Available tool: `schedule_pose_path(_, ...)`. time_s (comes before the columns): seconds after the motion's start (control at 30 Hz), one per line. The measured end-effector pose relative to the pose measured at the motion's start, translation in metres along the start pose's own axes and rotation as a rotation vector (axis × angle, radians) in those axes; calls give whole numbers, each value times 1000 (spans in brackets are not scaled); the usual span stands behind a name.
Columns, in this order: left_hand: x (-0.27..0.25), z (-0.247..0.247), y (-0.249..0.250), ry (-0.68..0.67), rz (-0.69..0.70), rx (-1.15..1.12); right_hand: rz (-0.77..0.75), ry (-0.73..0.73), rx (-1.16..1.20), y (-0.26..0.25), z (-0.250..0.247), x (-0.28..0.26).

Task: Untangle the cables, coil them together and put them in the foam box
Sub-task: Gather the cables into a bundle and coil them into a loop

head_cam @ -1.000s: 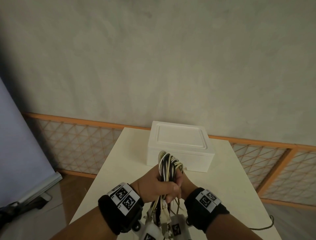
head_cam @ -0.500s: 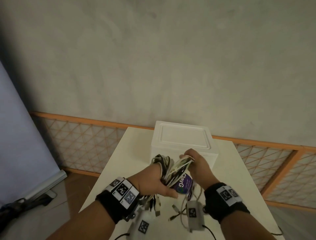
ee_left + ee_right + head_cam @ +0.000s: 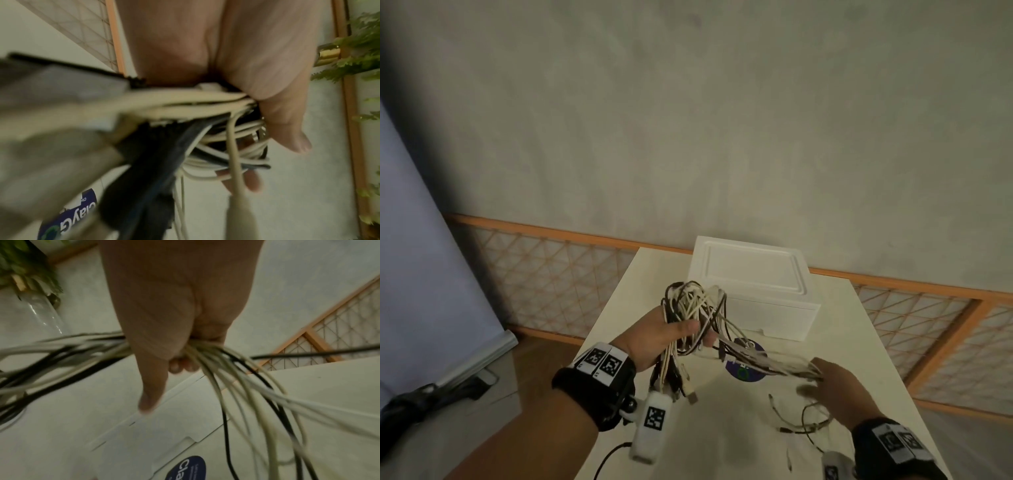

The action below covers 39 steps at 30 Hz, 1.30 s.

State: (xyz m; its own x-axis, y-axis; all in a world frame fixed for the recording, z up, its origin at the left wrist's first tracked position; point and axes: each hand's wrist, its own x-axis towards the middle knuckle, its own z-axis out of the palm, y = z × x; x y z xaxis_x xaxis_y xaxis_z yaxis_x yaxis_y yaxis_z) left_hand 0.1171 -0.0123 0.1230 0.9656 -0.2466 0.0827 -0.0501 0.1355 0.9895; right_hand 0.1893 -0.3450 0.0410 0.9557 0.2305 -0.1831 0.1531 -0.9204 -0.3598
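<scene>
— While the lid sits on the foam box, how far along is this?

— Midway, I'd judge. The cables are gathered in one bundle above the tabletop, but the coil looks loose and unfinished, and nothing is in the box yet.

— And the hands?

— Apart. The left hand has its fingers curled round the looped end; the right hand grips the drawn-out strands.

— Which way does the bundle run?

— Its long axis slants from the upper left loops down to the right, just in front of the box. Plug ends dangle below the left hand.
</scene>
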Motion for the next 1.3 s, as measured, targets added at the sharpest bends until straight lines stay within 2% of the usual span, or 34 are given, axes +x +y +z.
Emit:
schedule_pose_path(0.07,1,3,1,-42,8,106,21,-310,-119,-8,-5,-4)
schedule_pose_path(0.1,3,5,1,-68,16,148,21,-417,-93,-18,-11,-6)
schedule_pose_path(0.13,4,6,0,-93,25,169,-18,-447,-10,-32,-19,-8)
schedule_pose_path(0.17,5,8,1,-114,30,169,-93,-389,116,-48,-28,-10)
schedule_pose_path(0.23,6,13,5,-149,28,146,-273,-129,344,-82,-40,-13)
schedule_pose_path(0.3,6,17,9,-215,-11,113,-442,66,445,-111,-44,-9)
schedule_pose_path(0.4,5,23,12,-365,-73,89,-644,71,478,-140,-41,0)
schedule_pose_path(0.53,3,24,13,-510,-145,163,-656,-27,727,-157,-43,4)
schedule_pose_path(0.6,-1,20,13,-474,-146,133,-650,20,722,-157,-42,5)
schedule_pose_path(0.77,-4,2,-1,-181,-101,-133,-647,87,638,-151,-43,3)
schedule_pose_path(0.9,-2,-2,-11,-153,-113,-223,-715,266,519,-148,-37,0)
schedule_pose_path(1.03,1,-6,-16,-231,-108,-180,-654,373,573,-145,-31,2)
schedule_pose_path(1.1,2,-6,-19,-222,-101,-140,-611,393,578,-144,-31,2)
schedule_pose_path(1.2,3,-5,-21,-96,-82,-126,-606,435,552,-138,-32,4)
schedule_pose_path(1.3,3,-7,-21,41,-108,-258,-609,422,626,-130,-29,7)
